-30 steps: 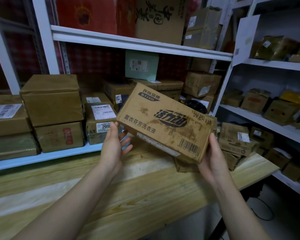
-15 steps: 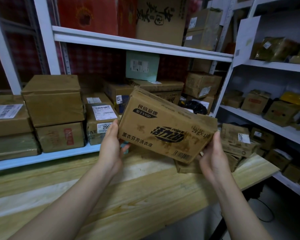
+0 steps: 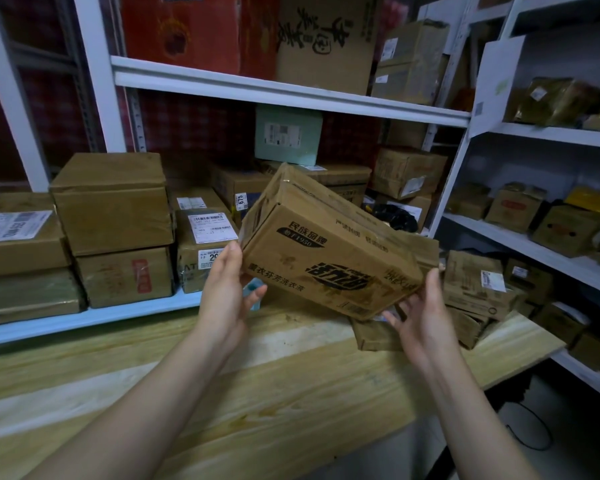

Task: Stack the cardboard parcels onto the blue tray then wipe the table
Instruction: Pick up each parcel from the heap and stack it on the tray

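The person holds a cardboard parcel (image 3: 326, 251) in the air above the far half of the wooden counter (image 3: 257, 393), between the two hands. It is tilted, its left end higher than its right, with the printed side facing the camera. The left hand (image 3: 224, 299) lies flat against the parcel's left end, fingers straight and pointing up, thumb reaching towards the bottom edge. The right hand (image 3: 420, 317) supports the lower right corner, its spread, nearly straight fingers underneath and its thumb up against the right end; neither hand is curled around the parcel. Just behind the left thumb a small pale blue object (image 3: 253, 295) shows, too hidden to tell what it is. Beneath the held parcel's right end a second cardboard parcel (image 3: 371, 336) lies on the counter, and a third parcel (image 3: 475, 282) with a white label sits beside it at the counter's right end. Behind the counter, the white shelf (image 3: 94, 315) carries more taped brown boxes.
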{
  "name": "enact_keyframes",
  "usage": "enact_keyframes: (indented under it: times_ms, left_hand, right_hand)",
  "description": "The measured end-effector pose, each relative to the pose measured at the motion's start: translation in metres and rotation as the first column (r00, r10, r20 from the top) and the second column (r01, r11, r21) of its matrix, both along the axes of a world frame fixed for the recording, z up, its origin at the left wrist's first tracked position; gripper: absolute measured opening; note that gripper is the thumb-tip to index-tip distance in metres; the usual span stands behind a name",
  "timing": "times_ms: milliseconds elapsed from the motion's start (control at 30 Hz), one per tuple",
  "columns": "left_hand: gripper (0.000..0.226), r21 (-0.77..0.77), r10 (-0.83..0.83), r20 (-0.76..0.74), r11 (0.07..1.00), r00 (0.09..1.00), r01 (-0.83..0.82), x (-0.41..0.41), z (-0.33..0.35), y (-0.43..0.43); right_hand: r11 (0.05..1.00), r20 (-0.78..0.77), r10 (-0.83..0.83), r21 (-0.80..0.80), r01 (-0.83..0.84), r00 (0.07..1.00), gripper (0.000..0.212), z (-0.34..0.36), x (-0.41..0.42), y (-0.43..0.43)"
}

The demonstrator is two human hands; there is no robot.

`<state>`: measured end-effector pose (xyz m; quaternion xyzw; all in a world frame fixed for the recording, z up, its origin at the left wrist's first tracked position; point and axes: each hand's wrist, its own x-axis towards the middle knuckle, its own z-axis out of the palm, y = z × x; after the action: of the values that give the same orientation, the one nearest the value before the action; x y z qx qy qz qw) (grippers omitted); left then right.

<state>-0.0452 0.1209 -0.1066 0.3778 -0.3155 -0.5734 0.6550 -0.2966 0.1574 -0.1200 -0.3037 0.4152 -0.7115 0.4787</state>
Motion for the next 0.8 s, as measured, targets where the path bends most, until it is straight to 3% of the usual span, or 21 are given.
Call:
enact_keyframes:
  times_ms: [233,500,667,800]
  left_hand:
    - [0.033,-0.079,-0.042,-0.076,0.996,0.996,0.036,-0.001,0.006,0.003]
    - [0.034,-0.173,-0.093,0.072,0.979,0.993,0.104,-0.006,0.017,0.014]
    - [0.028,-0.128,-0.091,0.077,0.987,0.993,0.100,-0.005,0.013,0.013]
    - [0.049,-0.053,-0.121,0.141,0.990,0.983,0.130,-0.004,0.003,0.010]
  right_hand:
    - [0.989,0.052,-0.050,0.143,0.042,0.997,0.042,-0.009,-0.004,-0.007]
    - [0.994,0.217,0.013,0.100,-0.036,0.976,0.023,-0.005,0.005,-0.002]
    - [0.999,0.202,0.031,-0.011,-0.030,0.979,0.043,-0.006,0.005,-0.004]
    - [0.999,0.235,0.002,-0.042,0.008,0.972,0.051,-0.004,0.007,-0.006]
